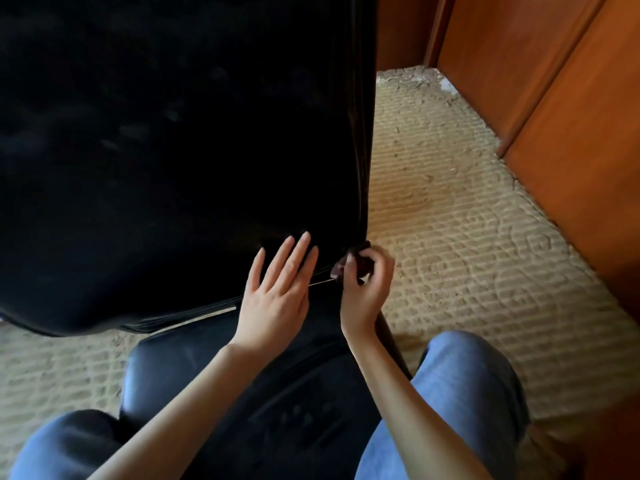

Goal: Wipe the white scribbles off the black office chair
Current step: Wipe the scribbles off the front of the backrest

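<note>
The black office chair (pixel 180 150) fills the upper left, its large dark padded panel facing me; faint pale smudges show on it near the upper middle. My left hand (pixel 277 289) lies flat with straight fingers against the panel's lower right part. My right hand (pixel 363 282) curls round a small dark wad, seemingly a cloth (pixel 349 263), pressed at the panel's lower right corner seam. Below the hands lies another black padded part of the chair (pixel 194 368).
Beige textured carpet (pixel 450 237) covers the floor to the right and lower left. Orange-brown wooden cabinet panels (pixel 554 98) stand along the right side. My knees in blue jeans (pixel 460 393) are at the bottom.
</note>
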`<state>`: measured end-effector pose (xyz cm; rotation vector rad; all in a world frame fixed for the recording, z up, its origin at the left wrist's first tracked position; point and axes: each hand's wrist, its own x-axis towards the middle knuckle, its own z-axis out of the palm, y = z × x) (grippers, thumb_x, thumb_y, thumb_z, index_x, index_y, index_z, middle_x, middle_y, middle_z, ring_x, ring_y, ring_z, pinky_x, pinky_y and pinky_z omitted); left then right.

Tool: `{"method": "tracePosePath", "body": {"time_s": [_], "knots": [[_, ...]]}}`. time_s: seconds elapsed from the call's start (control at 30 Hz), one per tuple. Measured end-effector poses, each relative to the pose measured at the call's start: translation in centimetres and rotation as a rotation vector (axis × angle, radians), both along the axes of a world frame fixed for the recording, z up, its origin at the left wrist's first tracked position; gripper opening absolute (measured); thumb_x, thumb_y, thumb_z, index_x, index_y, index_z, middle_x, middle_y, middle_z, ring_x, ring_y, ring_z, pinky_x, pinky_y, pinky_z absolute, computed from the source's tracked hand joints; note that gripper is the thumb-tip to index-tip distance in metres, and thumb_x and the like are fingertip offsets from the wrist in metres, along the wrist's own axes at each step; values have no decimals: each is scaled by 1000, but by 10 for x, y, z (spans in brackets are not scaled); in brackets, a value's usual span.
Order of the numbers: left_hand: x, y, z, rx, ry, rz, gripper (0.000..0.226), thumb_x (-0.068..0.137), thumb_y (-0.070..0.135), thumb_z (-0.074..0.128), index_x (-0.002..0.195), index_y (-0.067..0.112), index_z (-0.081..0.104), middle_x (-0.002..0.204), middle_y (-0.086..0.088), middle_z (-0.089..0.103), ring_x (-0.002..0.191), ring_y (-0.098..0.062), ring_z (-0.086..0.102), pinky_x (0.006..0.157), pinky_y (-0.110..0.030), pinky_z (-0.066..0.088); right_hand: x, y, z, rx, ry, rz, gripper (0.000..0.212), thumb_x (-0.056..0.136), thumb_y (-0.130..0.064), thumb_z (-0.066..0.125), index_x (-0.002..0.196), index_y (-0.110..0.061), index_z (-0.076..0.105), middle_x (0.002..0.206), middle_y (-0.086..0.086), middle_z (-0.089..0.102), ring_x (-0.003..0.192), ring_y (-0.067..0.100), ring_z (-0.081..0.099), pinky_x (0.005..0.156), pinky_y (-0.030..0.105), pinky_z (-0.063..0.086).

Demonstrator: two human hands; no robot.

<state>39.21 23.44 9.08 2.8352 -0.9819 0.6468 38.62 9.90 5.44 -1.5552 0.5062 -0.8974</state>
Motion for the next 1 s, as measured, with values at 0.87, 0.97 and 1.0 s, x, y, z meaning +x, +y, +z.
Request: {"method": "tracePosePath", "body": {"time_s": [0.87,0.97,1.0], "knots": [[2,76,0,166,-14,-8,62,82,9,38,144,11,39,155,-3,25,144,-19,19,117,-40,16,43,10,-19,1161,-9,-109,10,93,0,49,101,-6,52,74,11,54,58,25,52,51,30,43],[-13,113,-21,123,64,80,59,82,13,43,141,13,43,154,-4,28,142,-21,23,115,-44,19,51,53,-24,1218,98,-65,14,93,0,49,104,-9,50,84,13,56,72,27,52,56,31,37],[-17,125,-29,119,91,104,56,84,16,43,140,14,45,154,-4,29,142,-21,23,114,-46,20,51,75,-25,1264,142,-10,16,93,1,49,103,-11,50,81,11,56,69,25,53,56,30,37]]}}
